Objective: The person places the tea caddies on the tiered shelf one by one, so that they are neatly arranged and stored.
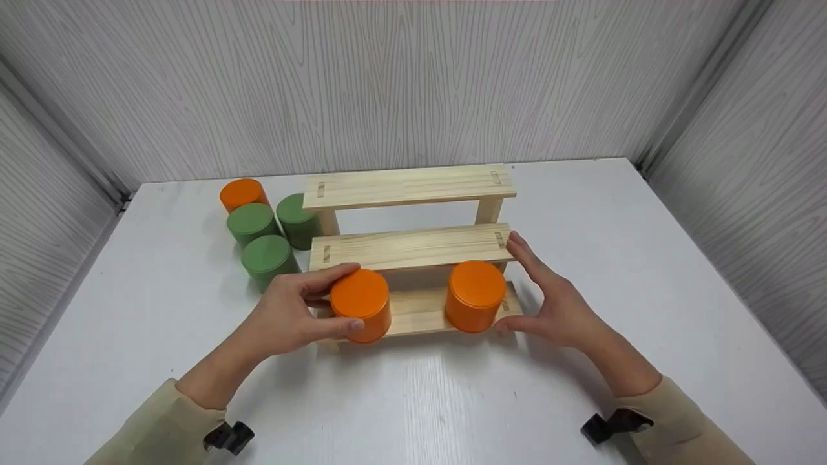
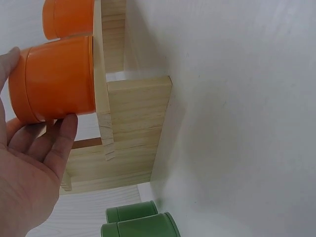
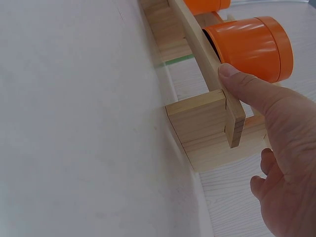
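Note:
A three-step wooden rack (image 1: 407, 248) stands on the white table. On its lowest step are two lidded orange canisters, both upright. My left hand (image 1: 291, 316) holds the left orange canister (image 1: 365, 307), thumb at its front and fingers round its far side. The left wrist view shows this canister's base against the step board. Beside the right orange canister (image 1: 477, 300), my right hand (image 1: 565, 313) is spread around the rack's right end. In the right wrist view, its thumb (image 3: 234, 76) touches the front edge of the step board near the canister's base. Its fingers reach up to the middle step.
Left of the rack stand several green canisters, including a front one (image 1: 266, 258), a middle one (image 1: 252, 221) and one partly behind the rack (image 1: 298, 219). Another orange canister (image 1: 243, 194) stands behind them. A grey wood-grain panel (image 1: 400, 84) closes off the back.

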